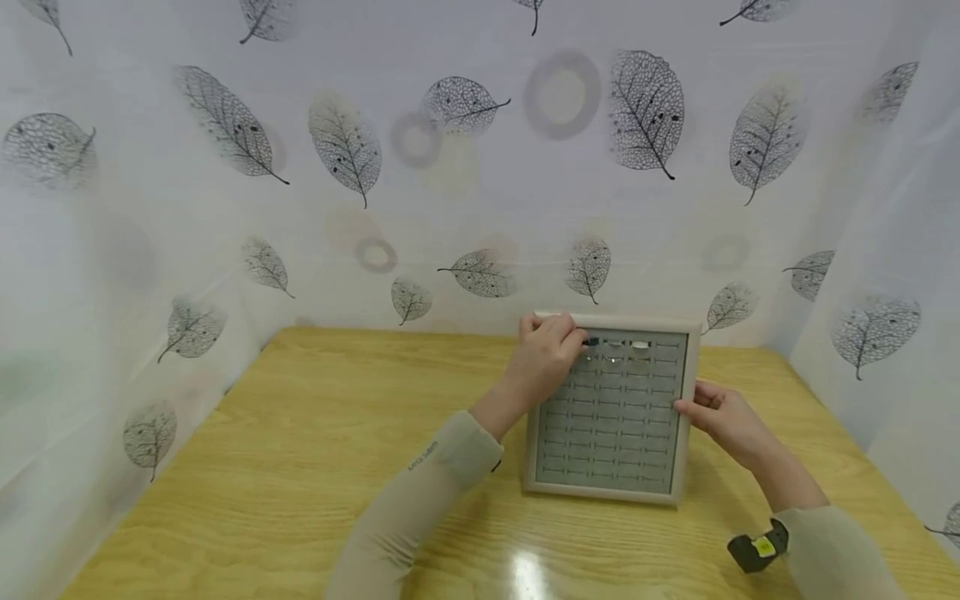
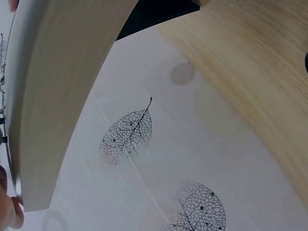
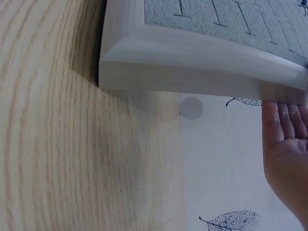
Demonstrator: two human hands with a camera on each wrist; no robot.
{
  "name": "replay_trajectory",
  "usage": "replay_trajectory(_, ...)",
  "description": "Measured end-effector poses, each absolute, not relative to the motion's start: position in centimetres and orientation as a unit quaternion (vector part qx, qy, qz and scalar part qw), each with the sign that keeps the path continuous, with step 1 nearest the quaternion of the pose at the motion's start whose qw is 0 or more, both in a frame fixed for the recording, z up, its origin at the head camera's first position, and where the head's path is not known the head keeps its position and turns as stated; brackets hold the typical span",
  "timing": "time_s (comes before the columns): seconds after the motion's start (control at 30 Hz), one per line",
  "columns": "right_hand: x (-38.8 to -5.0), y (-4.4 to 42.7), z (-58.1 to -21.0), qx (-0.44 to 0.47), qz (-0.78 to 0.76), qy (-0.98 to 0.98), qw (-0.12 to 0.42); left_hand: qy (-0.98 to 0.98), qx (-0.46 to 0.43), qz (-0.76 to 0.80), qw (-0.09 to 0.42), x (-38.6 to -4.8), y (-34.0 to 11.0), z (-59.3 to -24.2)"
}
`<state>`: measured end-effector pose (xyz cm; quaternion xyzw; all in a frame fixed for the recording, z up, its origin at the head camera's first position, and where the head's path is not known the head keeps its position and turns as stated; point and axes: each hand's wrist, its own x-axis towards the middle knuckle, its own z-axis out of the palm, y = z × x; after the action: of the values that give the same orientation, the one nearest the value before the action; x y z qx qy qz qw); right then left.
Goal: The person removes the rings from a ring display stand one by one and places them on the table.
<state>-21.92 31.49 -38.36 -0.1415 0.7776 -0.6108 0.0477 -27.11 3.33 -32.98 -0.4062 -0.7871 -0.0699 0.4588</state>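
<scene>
A square ring display frame (image 1: pixel 611 417) with a pale wooden border and grey slotted padding stands tilted up on the table. My left hand (image 1: pixel 547 354) is at its upper left corner, with fingers over the top edge and one digit on the front beside a dark ring (image 1: pixel 592 342). Several rings, among them a white one (image 1: pixel 640 345), sit in the top slots. At the right border, my right hand (image 1: pixel 727 421) holds the frame, thumb in front and fingers behind. In the left wrist view, fingertips (image 2: pixel 9 211) show by the frame's end.
The wood-grained table (image 1: pixel 322 433) extends left and in front of the frame. Behind it hangs a white leaf-print curtain (image 1: pixel 517 192). A dark support (image 2: pixel 159 14) juts from the frame's back. A black device (image 1: pixel 757 548) sits at the right wrist.
</scene>
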Motion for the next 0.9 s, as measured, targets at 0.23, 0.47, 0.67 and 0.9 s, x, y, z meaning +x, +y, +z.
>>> replay_trajectory(0.23,-21.98,31.75,-38.55,-0.153,-0.622,0.767,0.045,-0.777,-0.423,-0.077,0.459,-27.23,3.29,-32.94)
replay_trajectory(0.47,-22.16,31.67,-38.13,-0.156,-0.606,0.779,0.035,-0.764,-0.429,-0.082,0.474,-27.32,3.1,-32.68)
replay_trajectory(0.67,-21.99,31.59,-38.06,-0.144,-0.602,0.785,0.042,-0.759,-0.439,-0.08,0.475,-27.25,3.0,-32.78)
replay_trajectory(0.9,-21.84,31.61,-38.5,-0.147,-0.613,0.775,0.043,-0.756,-0.445,-0.09,0.471,-27.23,2.88,-33.06)
